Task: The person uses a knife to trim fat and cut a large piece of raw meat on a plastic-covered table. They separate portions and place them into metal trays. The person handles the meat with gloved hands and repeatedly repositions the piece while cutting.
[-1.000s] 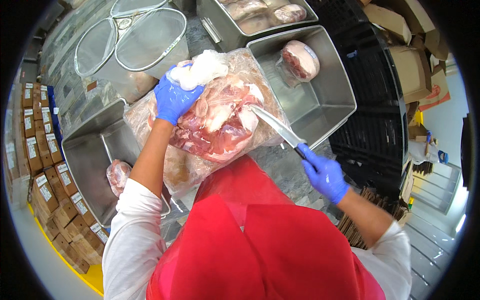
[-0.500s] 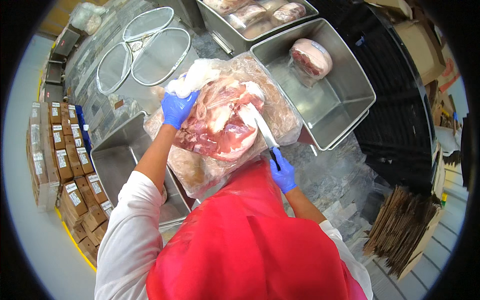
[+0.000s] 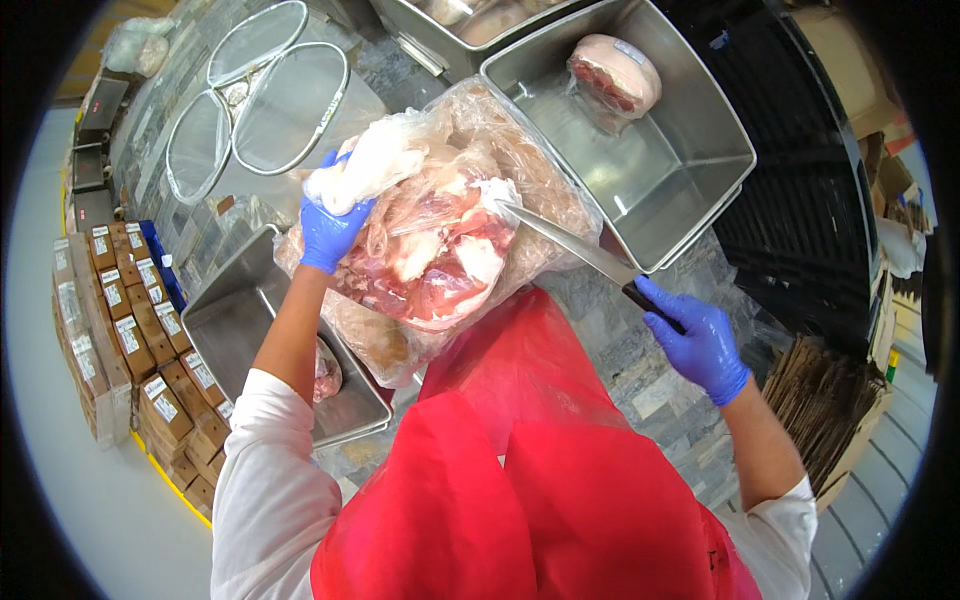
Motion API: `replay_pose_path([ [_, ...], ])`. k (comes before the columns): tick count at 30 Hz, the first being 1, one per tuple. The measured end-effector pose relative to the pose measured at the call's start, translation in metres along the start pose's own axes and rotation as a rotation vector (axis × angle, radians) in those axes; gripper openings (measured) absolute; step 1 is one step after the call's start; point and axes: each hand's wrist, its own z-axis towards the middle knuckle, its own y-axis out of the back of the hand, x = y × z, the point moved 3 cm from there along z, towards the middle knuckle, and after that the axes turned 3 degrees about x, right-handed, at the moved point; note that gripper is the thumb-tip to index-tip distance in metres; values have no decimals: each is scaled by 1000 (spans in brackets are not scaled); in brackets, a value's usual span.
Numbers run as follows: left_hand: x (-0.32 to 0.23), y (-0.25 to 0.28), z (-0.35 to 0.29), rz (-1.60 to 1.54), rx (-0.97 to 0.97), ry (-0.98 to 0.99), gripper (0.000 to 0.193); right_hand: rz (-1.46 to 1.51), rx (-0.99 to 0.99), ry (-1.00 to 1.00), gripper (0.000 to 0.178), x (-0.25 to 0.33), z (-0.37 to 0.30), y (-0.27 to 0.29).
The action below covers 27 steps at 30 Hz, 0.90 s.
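Note:
A large raw cut of meat [image 3: 425,265], pink and red with white fat, lies on clear plastic wrap [image 3: 540,150] over a wrapped block. My blue-gloved left hand [image 3: 330,232] is closed around the whitish, fatty end at its upper left. In my blue-gloved right hand [image 3: 702,340], out to the right, is the black handle of a long knife [image 3: 575,243]. The blade points up and left, and its tip is at the white right edge of the meat. How deep the tip sits is hidden.
To the right stands a metal tub [image 3: 690,180] holding one wrapped piece of meat [image 3: 615,78]. Another metal tub [image 3: 230,310] is at the left. Netting hoops [image 3: 290,110] lie beyond. Stacked cartons [image 3: 150,330] and flattened cardboard [image 3: 825,405] flank me.
My right hand has moved right, drawing the knife outward so more blade shows and it slants flatter. My left hand keeps its hold on the meat. The whole view has shifted slightly.

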Motion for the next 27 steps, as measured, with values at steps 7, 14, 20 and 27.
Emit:
replay_pose_path([
  [7,-6,10,10,-20,-9,18,65,-212,242,154,42,43,74,104],
  [14,-11,7,10,-57,-56,87,64,-455,611,126,35,124,163,158],
  [20,-5,-3,11,-96,-47,46,67,-469,650,181,36,133,181,137],
  [27,-5,-19,22,-99,-142,90,53,-247,321,53,47,35,74,60],
])
